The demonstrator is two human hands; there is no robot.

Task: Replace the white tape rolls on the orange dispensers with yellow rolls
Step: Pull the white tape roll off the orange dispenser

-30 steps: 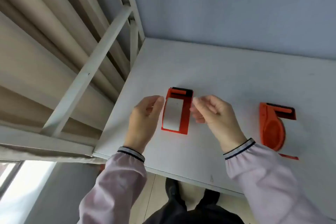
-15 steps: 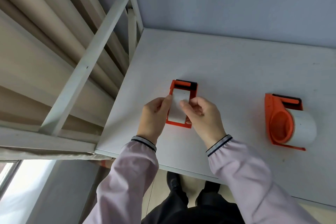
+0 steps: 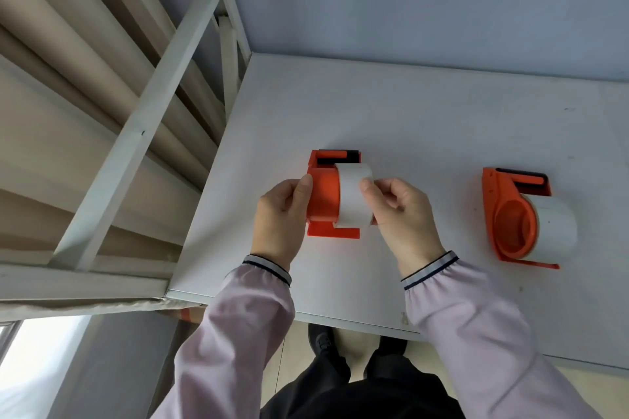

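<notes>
Where it sat centred before, white roll (image 3: 354, 196) now half off orange hub (image 3: 323, 196), both hands' fingers (image 3: 366, 184) gripping.

Two orange dispensers (image 3: 333, 231) (image 3: 503, 214) on white table (image 3: 425, 119)

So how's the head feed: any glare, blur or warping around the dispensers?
Head view: soft, even light, no glare on the white table; both orange dispensers look sharp; faint shadows under both hands; wide-angle bending shows in the bed frame at left; the window at lower left is blown out.
</notes>
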